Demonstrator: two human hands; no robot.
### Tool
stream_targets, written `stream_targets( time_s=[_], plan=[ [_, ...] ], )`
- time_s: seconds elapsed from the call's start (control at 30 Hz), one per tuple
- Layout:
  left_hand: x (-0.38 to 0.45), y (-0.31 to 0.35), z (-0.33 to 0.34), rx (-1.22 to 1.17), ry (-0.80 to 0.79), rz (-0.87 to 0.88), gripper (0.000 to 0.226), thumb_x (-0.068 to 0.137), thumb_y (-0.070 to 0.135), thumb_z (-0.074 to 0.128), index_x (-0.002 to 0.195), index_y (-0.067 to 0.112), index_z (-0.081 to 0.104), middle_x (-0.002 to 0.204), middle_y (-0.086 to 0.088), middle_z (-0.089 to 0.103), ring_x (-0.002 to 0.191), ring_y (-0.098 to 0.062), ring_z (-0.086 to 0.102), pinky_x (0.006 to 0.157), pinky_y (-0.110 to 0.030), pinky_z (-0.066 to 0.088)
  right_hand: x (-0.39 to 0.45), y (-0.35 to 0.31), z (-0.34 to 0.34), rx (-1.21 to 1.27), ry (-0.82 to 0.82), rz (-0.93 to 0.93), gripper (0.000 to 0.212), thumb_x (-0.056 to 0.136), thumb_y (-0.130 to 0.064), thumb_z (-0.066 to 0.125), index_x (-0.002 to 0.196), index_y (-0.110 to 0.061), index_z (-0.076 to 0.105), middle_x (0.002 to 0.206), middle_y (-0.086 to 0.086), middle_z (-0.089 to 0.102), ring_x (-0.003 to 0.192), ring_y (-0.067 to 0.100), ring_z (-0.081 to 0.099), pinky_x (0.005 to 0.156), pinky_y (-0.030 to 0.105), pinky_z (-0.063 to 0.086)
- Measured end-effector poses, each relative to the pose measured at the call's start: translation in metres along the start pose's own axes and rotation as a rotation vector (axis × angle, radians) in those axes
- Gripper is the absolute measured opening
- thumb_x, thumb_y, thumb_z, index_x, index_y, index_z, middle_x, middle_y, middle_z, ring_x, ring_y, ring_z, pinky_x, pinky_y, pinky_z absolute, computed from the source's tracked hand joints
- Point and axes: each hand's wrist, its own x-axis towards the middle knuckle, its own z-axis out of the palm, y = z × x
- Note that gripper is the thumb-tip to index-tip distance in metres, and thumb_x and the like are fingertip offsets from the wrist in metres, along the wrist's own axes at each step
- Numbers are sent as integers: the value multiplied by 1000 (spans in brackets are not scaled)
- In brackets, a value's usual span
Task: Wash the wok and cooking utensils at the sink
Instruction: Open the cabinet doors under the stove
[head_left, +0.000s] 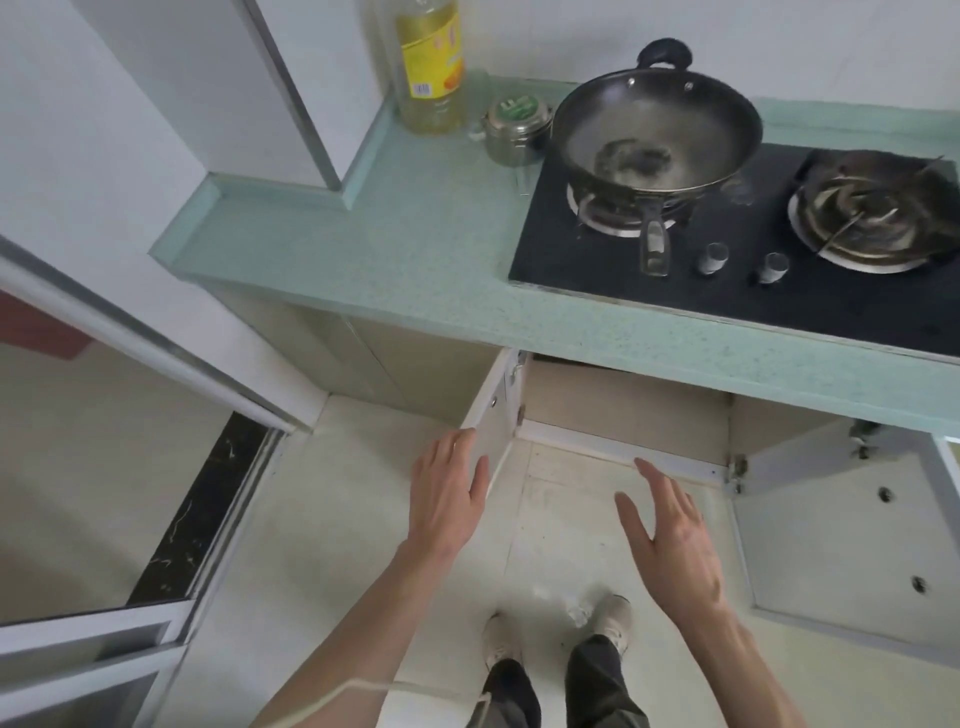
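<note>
Both cupboard doors are hanging open; my left hand (449, 493) is resting flat-fingered on the left door (493, 415), seemingly touching; my right hand (670, 535) is hovering spread, empty; I'm shutting them before reaching for the wok (657, 130) sitting on the burner.

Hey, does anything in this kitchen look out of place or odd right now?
Both cabinet doors under the counter hang open: the left door, touched by the left hand, and the right door. The wok sits on the stove, unwashed.
</note>
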Motion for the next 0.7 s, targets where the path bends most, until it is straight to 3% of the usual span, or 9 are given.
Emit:
stream_targets(
  time_s=[0.17,0.27,0.37,0.47,0.63,0.7],
  plan=[
    [6,-26,29,157,-238,-142,30,106,34,44,130,16,48,116,-1,58,108,-25,56,82,-37,51,-17,24,10,-8,-3,49,50,102,-39,52,145,-14,50,135,7,65,124,33,61,98,48,54],
    [10,-33,41,197,-339,-208,23,107,21,44,129,15,48,121,-6,56,115,-27,52,82,-38,52,-27,41,11,-31,-15,95,48,102,-36,54,145,-16,50,135,8,64,123,34,62,93,48,56],
    [21,-34,44,130,-364,-255,22,104,9,45,126,10,52,120,-12,58,114,-33,53,86,-40,48,-34,56,8,-43,-22,131,48,103,-34,55,146,-15,49,137,9,63,125,34,61,95,49,55],
    [33,-33,48,87,-402,-323,21,103,9,48,123,7,55,122,-16,58,114,-37,58,91,-43,46,-36,72,-1,-50,-12,167,48,104,-34,55,147,-14,48,140,9,62,125,35,62,96,50,55],
    [33,-14,66,-96,-446,-419,15,97,18,64,108,9,61,105,-10,69,94,-32,65,75,-40,52,-30,109,-22,-55,47,225,47,104,-32,55,146,-10,50,143,10,62,127,35,62,100,51,54],
    [28,5,78,-186,-439,-491,14,95,18,67,101,7,63,98,-11,70,90,-31,66,74,-38,51,-26,126,-34,-71,53,247,48,105,-33,52,147,-10,50,144,8,61,129,34,60,102,51,52]
  ],
)
